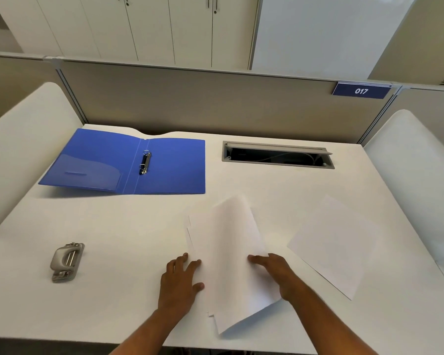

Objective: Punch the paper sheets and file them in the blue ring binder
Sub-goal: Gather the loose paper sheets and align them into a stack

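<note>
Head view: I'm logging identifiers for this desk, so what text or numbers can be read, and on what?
"017": white digits on the blue sign clipped to the partition's top edge, far right.
No readable text on the binder, punch or sheets; the sheets look blank.

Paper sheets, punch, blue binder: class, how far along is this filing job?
Done: the blue ring binder lies open, nothing on its rings. In hand: both hands, left and right, gather a stack of paper sheets; one loose sheet lies apart to the right. Left: punching, since the hole punch sits untouched, then filing.
</note>
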